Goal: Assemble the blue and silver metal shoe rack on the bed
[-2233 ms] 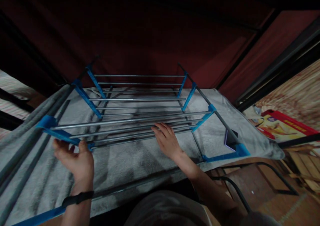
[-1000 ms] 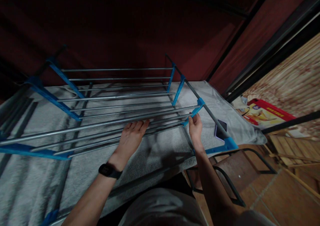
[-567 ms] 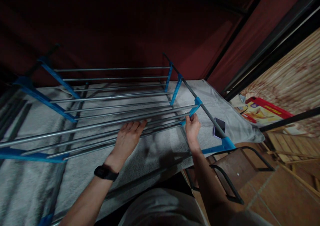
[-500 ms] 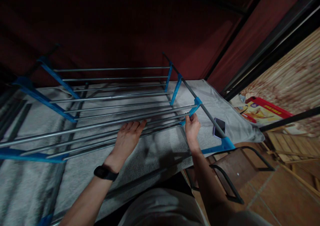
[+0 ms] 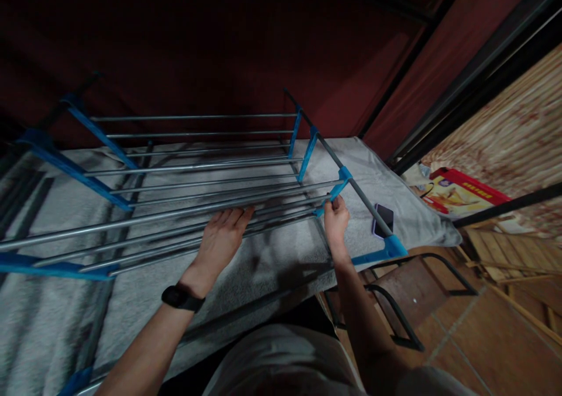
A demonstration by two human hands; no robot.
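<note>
A shoe-rack-like frame of grey metal tubes [image 5: 132, 222] and blue plastic brackets [image 5: 311, 153] lies on its side on a grey fleece cover [image 5: 267, 273]. My left hand [image 5: 222, 238], with a black band on the wrist, has its fingers curled over the tubes of the nearest tier, near their middle. At the right end of that tier, my right hand [image 5: 336, 223] pinches a tube end beside a blue bracket [image 5: 341, 186]. Its fingertips partly hide the joint. The side pole [image 5: 362, 197] runs past this hand to a blue end piece [image 5: 395, 246].
A phone [image 5: 383, 217] lies on the cover close to the side pole. Beyond the right edge stand a chair with black metal arms [image 5: 413, 288] and a wooden slatted piece [image 5: 496, 252]. A red and yellow box [image 5: 465, 194] lies farther back. Behind is a dark red wall [image 5: 211, 45].
The view has shifted slightly, so most things appear a little higher and to the left. Both hands keep their places on the tubes; little else differs.
</note>
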